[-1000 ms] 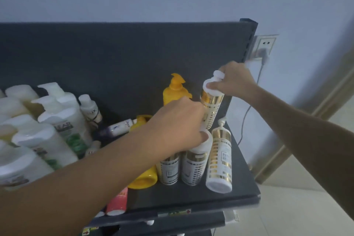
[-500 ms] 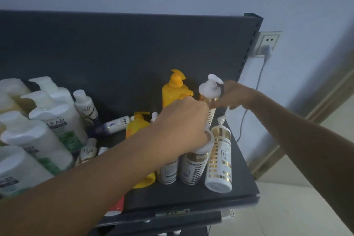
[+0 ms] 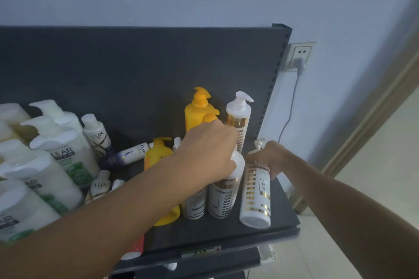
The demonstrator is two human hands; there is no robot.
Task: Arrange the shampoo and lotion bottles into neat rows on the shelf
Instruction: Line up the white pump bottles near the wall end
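Observation:
On the dark shelf (image 3: 267,234), white-and-gold pump bottles cluster at the right end. One stands upright at the back (image 3: 238,118) beside a tall yellow pump bottle (image 3: 196,113). My left hand (image 3: 207,154) is closed over the top of a middle white-and-gold bottle (image 3: 223,197); another (image 3: 195,205) stands just left of it. My right hand (image 3: 269,157) grips the upper part of the front right white-and-gold bottle (image 3: 257,197), which tilts toward me. A second yellow bottle (image 3: 156,154) is partly hidden by my left arm.
Large white Clear pump bottles (image 3: 65,154) crowd the shelf's left side, with small Lux bottles (image 3: 97,136) and a Dove bottle (image 3: 129,154) lying flat between. A wall socket (image 3: 299,56) with a plugged cable hangs right of the shelf. Tiled floor lies beyond the right edge.
My right hand let go of the back white-and-gold bottle, left upright by the back panel, and dropped forward onto the front right bottle. My left hand stayed on the middle bottle.

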